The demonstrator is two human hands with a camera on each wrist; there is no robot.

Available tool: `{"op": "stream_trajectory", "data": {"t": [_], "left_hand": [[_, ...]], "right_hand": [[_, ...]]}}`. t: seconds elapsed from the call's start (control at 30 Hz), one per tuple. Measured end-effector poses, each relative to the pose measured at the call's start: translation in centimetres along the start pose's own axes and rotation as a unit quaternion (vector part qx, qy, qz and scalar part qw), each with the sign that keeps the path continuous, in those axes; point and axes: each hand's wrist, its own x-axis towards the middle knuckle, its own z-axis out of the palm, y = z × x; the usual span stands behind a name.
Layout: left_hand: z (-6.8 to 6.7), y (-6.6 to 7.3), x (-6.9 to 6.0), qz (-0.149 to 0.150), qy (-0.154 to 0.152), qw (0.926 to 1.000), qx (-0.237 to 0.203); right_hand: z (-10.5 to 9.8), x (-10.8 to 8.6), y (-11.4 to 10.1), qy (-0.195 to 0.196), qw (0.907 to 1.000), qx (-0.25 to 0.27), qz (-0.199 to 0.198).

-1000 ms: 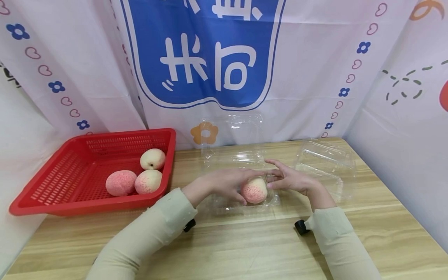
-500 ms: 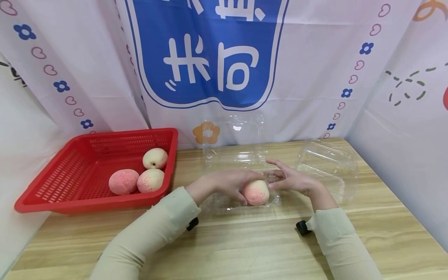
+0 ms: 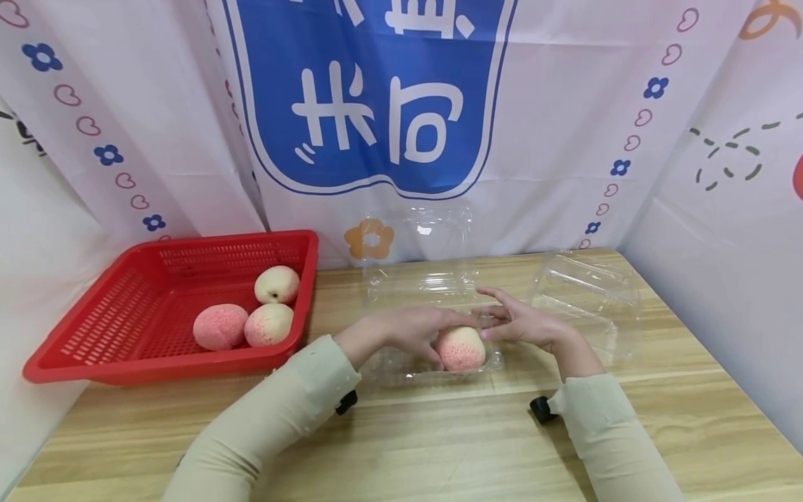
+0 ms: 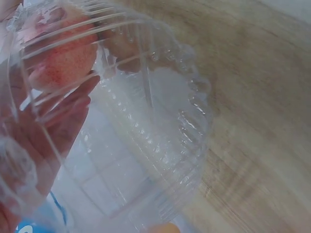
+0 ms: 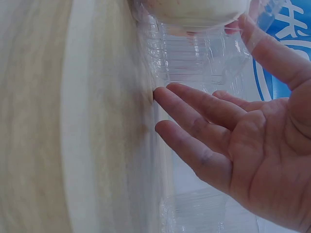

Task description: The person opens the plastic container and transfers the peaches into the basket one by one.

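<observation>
A pink and cream peach (image 3: 461, 350) sits at the right end of a clear plastic clamshell box (image 3: 410, 378), whose lid (image 3: 417, 240) stands raised at the back. My left hand (image 3: 415, 330) reaches over the box and holds the peach, thumb in front and fingers over the far side. Through the clear wall, the left wrist view shows the peach (image 4: 68, 56) against the fingers. My right hand (image 3: 522, 322) is at the box's right end with its fingers spread. In the right wrist view its thumb and index finger are by the box's edge, near the peach (image 5: 199, 12).
A red plastic basket (image 3: 150, 371) at the left holds a pinker peach (image 3: 221, 327) and two paler ones (image 3: 277, 284). Another clear plastic box (image 3: 583, 303) lies at the back right of the wooden table (image 3: 464, 446). A printed cloth (image 3: 539, 160) hangs behind.
The peach has tipped slightly and settled a little lower in the box under my left hand. My right hand stays nearly still. The head view has shifted slightly.
</observation>
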Motion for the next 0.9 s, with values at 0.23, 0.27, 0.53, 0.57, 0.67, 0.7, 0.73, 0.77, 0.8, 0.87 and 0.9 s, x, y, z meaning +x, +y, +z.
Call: {"op": "stream_trajectory", "data": {"t": [0.23, 0.27, 0.53, 0.57, 0.67, 0.7, 0.73, 0.77, 0.8, 0.87, 0.9], "left_hand": [[-0.3, 0.1, -0.4, -0.001, -0.005, 1.0000, -0.003], [-0.4, 0.1, -0.4, 0.000, -0.005, 1.0000, -0.002], [-0.6, 0.1, -0.9, -0.009, -0.007, 0.9999, 0.001], [-0.7, 0.1, -0.9, -0.011, -0.008, 0.9999, -0.001], [-0.9, 0.2, -1.0, -0.015, -0.009, 0.9998, -0.008], [-1.0, 0.2, -1.1, -0.016, -0.009, 0.9998, -0.012], [-1.0, 0.3, -1.2, -0.018, -0.010, 0.9997, -0.014], [-1.2, 0.4, -1.3, -0.019, -0.010, 0.9996, -0.017], [-1.2, 0.4, -1.4, -0.019, -0.009, 0.9996, -0.019], [-1.5, 0.5, -1.6, -0.020, -0.008, 0.9995, -0.022], [-1.6, 0.5, -1.7, -0.021, -0.007, 0.9995, -0.023]], "right_hand": [[0.0, 0.0, 0.0, 0.001, 1.0000, -0.001, 0.001], [0.0, 0.0, 0.0, 0.002, 1.0000, -0.001, 0.002], [-0.1, 0.0, 0.1, 0.004, 1.0000, 0.005, 0.006], [-0.1, 0.0, 0.1, 0.004, 1.0000, 0.006, 0.006], [0.0, -0.1, 0.0, 0.005, 0.9999, 0.008, 0.005], [0.0, -0.1, 0.0, 0.004, 1.0000, 0.008, 0.004], [0.0, 0.0, 0.0, 0.004, 1.0000, 0.007, 0.003], [0.0, 0.0, 0.0, 0.004, 1.0000, 0.007, 0.003], [0.0, 0.0, 0.0, 0.004, 1.0000, 0.008, 0.003], [0.0, 0.0, 0.0, 0.003, 1.0000, 0.008, 0.003], [0.0, 0.0, 0.1, 0.003, 1.0000, 0.008, 0.003]]}}
